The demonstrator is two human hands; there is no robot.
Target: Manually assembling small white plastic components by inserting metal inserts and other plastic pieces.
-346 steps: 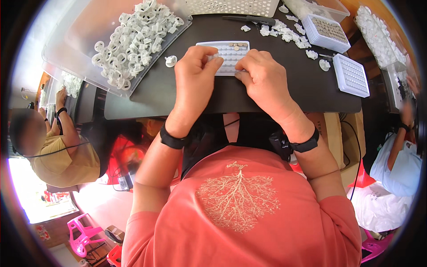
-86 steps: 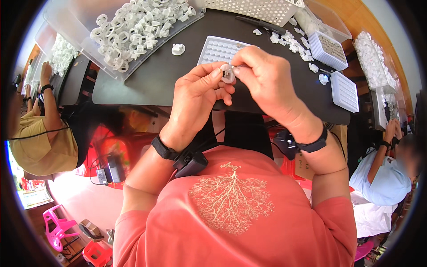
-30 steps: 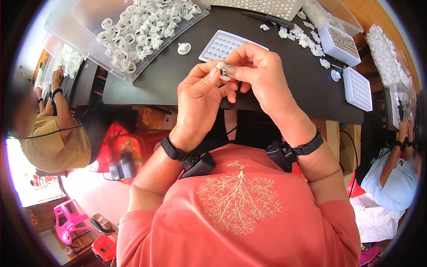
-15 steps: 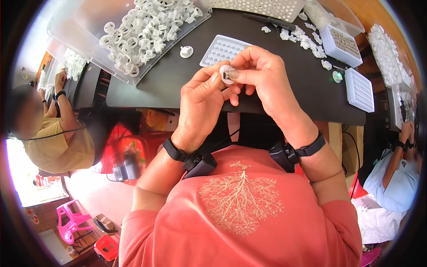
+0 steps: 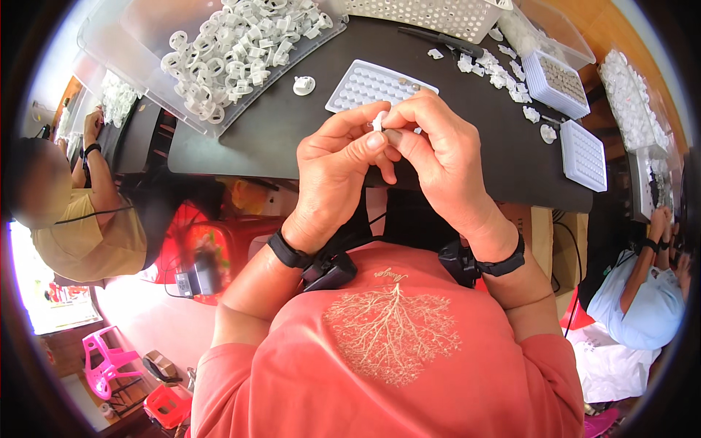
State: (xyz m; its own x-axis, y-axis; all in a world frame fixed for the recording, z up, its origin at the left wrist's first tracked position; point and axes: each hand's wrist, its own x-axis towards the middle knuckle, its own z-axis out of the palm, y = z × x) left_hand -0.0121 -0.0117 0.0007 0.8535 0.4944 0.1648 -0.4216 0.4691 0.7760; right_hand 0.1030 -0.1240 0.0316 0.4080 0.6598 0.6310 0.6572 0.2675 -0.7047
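Observation:
Just above the table's near edge, my left hand (image 5: pixel 337 153) pinches a small round white plastic part (image 5: pixel 378 121) between thumb and fingers. The part is seen nearly edge-on, and my fingertips hide most of it. From the other side my right hand (image 5: pixel 442 146) closes thumb and forefinger at the same part; whether a smaller piece is between them is hidden. Behind my fingers lies a white tray (image 5: pixel 358 84) of small round pockets, with a few small greyish pieces in it. A loose white plastic part (image 5: pixel 304 85) sits to its left.
A clear bin (image 5: pixel 212 128) heaped with white parts stands at the left. Right of the tray are a dark pen-like tool (image 5: pixel 442 34), scattered white pieces (image 5: pixel 496 75), stacked trays (image 5: pixel 548 87) and another pocketed tray (image 5: pixel 584 155). Co-workers sit at both sides.
The white part has turned from facing me to nearly edge-on, and my right thumb has shifted on it. A green light on a piece at the right has gone out.

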